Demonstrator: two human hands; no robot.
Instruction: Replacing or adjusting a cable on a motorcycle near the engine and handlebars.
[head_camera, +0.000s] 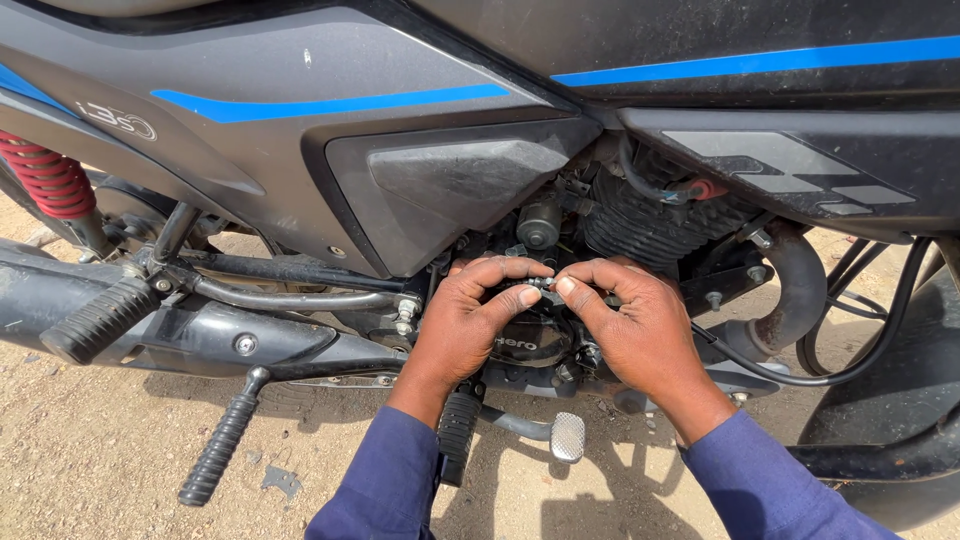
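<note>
Metal fitting (546, 283) horizontal between hands (560, 320)

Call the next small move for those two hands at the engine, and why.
Probably keep the small metal fitting pinched and turn it gently with the fingertips. Both left hand and right hand meet on it by the engine case, with no tool visible.

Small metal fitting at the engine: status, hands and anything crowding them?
Left hand and right hand both pinch small metal fitting against engine. Side panel overhangs above; black cable loops beside right wrist.
</note>
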